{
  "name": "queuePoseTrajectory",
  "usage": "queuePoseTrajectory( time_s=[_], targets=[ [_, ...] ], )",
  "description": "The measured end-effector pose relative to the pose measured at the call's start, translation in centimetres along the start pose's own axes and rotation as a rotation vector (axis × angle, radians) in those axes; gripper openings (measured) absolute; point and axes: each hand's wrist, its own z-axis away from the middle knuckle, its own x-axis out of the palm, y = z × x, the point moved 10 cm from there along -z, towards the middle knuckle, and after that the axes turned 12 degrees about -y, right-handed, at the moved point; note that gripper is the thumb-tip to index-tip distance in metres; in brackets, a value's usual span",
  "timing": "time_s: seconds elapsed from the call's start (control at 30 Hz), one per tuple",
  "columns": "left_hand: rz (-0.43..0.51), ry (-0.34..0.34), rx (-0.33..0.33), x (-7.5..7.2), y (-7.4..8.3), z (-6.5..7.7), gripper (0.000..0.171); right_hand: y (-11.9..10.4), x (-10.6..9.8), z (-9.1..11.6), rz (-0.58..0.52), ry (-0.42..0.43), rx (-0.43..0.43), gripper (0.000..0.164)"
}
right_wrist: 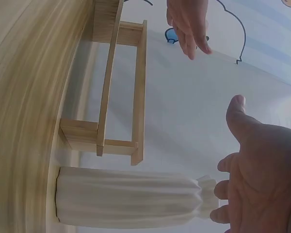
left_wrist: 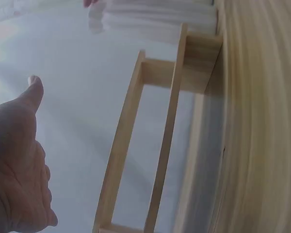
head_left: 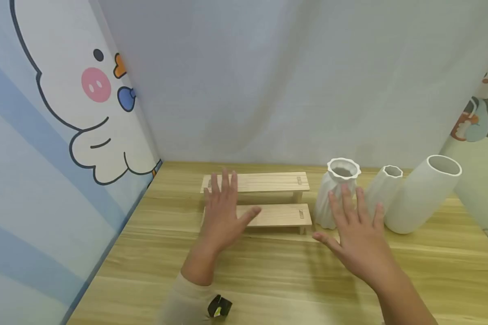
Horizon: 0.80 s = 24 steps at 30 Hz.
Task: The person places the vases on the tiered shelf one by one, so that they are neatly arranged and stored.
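My left hand (head_left: 223, 219), fingers spread and straight, is held over the left end of a two-step wooden stand (head_left: 268, 182). In the left wrist view, a gap shows between that hand (left_wrist: 19, 170) and the stand's boards. Palm down, my right hand (head_left: 359, 239) hovers in front of a white ruffled-rim vase (head_left: 326, 203), its fingertips overlapping the vase in the head view. The right wrist view shows the vase's pleated side (right_wrist: 128, 196) and the right hand's thumb extended. Both hands hold nothing.
Right of the ruffled vase stand a slim white faceted vase (head_left: 380, 187) and a larger smooth white vase (head_left: 420, 198). A pale grey backdrop (head_left: 268, 90) rises behind the wooden table (head_left: 264, 280). A cartoon-printed panel (head_left: 65, 158) borders the left side.
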Motion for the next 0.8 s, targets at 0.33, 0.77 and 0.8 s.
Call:
queuePoseTrajectory(
  time_s=[0.33, 0.77, 0.8],
  targets=[
    [0.463, -0.069, -0.180, -0.9, -11.2, -0.2, 0.109, 1.2, -1.5, 0.2, -0.012, 0.067, 0.010, 0.096],
    [0.858, -0.362, -0.215, 4.0, -15.2, 0.1, 0.112, 4.1, -5.8, 1.5, -0.110, 0.274, 0.025, 0.100],
    [0.868, -0.368, -0.213, 4.1, -15.6, 0.4, 0.110, 4.3, -6.2, 1.5, -0.123, 0.291, 0.026, 0.100]
  ],
)
